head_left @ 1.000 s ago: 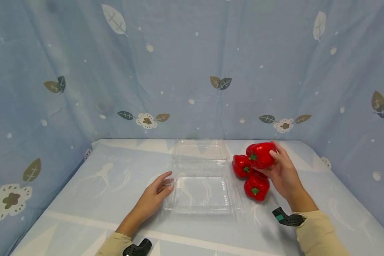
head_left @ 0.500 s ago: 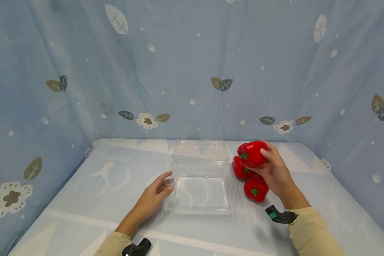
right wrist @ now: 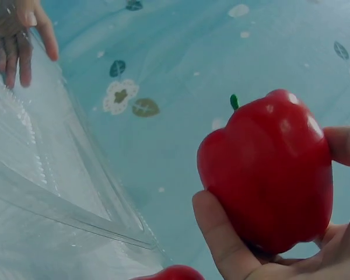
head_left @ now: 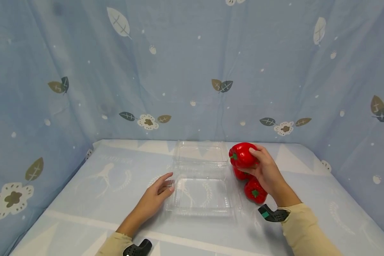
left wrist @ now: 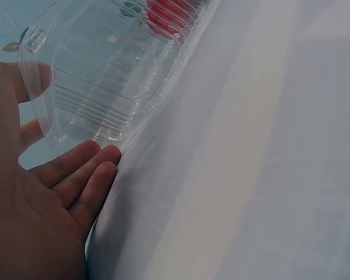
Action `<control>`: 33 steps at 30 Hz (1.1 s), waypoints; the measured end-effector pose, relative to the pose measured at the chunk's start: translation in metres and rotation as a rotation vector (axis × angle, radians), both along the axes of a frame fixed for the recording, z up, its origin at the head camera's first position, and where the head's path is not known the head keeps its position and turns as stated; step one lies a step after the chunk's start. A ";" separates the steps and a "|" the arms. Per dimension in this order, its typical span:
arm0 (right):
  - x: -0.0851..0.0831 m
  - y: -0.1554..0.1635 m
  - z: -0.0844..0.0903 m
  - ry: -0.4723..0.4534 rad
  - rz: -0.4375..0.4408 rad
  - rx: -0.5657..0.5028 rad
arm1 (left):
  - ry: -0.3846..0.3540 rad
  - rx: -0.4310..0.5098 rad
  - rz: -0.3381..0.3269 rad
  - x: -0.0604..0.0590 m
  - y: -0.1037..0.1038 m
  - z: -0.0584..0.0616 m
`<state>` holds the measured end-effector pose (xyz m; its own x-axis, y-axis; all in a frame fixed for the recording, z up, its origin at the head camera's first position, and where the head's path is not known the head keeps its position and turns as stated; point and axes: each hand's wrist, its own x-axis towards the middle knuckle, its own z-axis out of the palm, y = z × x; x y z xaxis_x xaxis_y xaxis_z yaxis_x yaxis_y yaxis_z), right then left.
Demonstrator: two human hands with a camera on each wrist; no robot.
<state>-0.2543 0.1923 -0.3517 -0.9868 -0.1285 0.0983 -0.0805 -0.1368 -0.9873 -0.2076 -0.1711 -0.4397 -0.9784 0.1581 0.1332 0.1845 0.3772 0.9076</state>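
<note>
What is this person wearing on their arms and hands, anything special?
Both hands are bare: the left hand and the right hand have no gloves or rings that show. Each arm has a long cream sleeve ending at the wrist. A small black device with a green patch sits at the right wrist; a similar black one sits at the left.

Held red bell pepper (head_left: 242,155): glossy, smooth skin with bright highlights, looks like plastic; green stem matt. Two more peppers (head_left: 255,192) on the desk, same shiny finish. Clamshell container (head_left: 201,192): clear thin plastic, ribbed walls, glinting. Desk cover (head_left: 92,199): matt woven cloth, pale blue print. Backdrop curtain (head_left: 179,71): soft matt cloth, creased. Sleeve (head_left: 304,231): matt beige knit.
</note>
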 end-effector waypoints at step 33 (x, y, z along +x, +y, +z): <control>-0.004 -0.028 0.007 -0.050 0.088 0.001 | 0.008 0.007 -0.005 0.001 0.001 0.002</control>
<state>-0.2584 0.1648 -0.3452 -0.9753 -0.2152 0.0495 -0.0192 -0.1406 -0.9899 -0.2066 -0.1700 -0.4373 -0.9764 0.1625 0.1423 0.1940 0.3700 0.9086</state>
